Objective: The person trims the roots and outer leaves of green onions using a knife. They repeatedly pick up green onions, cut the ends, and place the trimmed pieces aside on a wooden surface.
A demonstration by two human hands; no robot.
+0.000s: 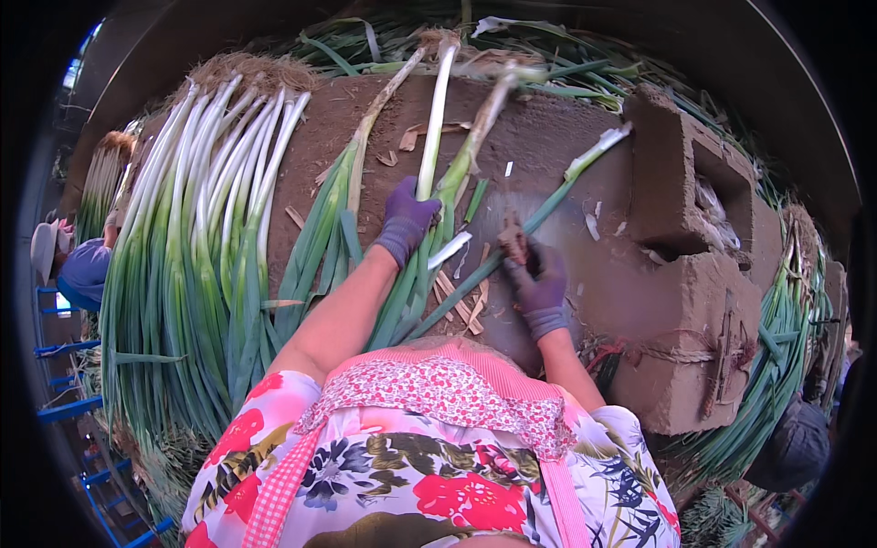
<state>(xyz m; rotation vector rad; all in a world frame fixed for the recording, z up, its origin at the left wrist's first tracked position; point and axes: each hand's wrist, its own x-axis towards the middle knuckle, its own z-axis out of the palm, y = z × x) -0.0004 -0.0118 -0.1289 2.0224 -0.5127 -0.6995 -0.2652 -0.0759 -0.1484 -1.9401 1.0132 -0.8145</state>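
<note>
My left hand (411,214), in a purple glove with a grey-violet cuff, grips a long green onion (438,116) whose white shank points away from me. Against that hand lies a second green onion (483,120) with brown, withered outer skin, its root end blurred. My right hand (539,284), gloved the same way, is curled around a small brown object (512,241), too blurred to name. Beside it a loose onion leaf (548,205) with a torn white end runs diagonally across the surface. Left of my left hand rests another untrimmed green onion (360,147).
Many cleaned green onions (205,185) lie in a row at left, roots outward. Hollow concrete blocks (675,178) stand at right, one bound with rope (671,353). Peeled scraps (473,308) litter the dirt-covered surface (582,274). Other people (85,270) sit near both edges.
</note>
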